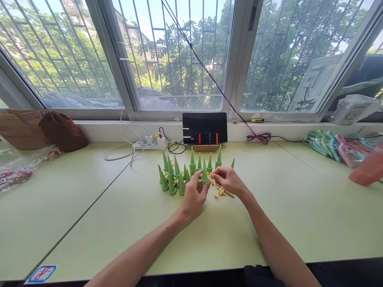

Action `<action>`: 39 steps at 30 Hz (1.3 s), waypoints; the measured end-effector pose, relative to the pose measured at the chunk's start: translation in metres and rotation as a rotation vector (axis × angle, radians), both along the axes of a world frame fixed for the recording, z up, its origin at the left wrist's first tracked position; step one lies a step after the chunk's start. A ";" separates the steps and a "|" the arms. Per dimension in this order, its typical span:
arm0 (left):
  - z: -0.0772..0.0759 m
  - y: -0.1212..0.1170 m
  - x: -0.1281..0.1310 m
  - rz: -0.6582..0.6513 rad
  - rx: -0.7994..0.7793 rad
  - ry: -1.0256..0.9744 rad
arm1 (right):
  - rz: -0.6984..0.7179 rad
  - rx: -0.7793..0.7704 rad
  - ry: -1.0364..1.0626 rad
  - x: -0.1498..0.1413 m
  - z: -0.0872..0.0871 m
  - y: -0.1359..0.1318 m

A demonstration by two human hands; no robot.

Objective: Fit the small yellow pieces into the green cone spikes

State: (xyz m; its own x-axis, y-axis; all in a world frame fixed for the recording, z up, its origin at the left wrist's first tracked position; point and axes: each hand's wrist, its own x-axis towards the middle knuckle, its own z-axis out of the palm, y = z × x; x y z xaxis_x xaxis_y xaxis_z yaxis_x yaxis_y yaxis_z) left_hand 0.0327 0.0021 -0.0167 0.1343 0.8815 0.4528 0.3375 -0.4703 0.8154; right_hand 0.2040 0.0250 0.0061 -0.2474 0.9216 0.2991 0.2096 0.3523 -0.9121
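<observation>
Green cones (172, 185) are standing upright, clustered, tapering to points; yellow bits (221, 191) are lying at right. Some are showing between cones.

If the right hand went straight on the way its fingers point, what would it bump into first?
The right hand would probably meet the slim, pointed green cone beside the left hand first, though depth is hard to judge.
</observation>
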 end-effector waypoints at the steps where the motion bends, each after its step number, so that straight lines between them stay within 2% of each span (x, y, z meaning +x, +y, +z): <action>1: 0.000 0.000 0.000 0.002 0.000 0.000 | -0.002 0.003 -0.007 0.000 0.000 0.000; 23: 0.001 -0.002 -0.001 -0.006 -0.038 -0.011 | -0.066 0.104 -0.169 -0.004 0.002 -0.002; 30: 0.001 0.000 -0.001 -0.010 -0.019 0.006 | -0.059 0.097 -0.151 -0.004 -0.001 -0.002; 39: 0.001 0.000 -0.001 0.059 0.040 0.039 | -0.082 0.112 -0.062 -0.004 0.002 -0.002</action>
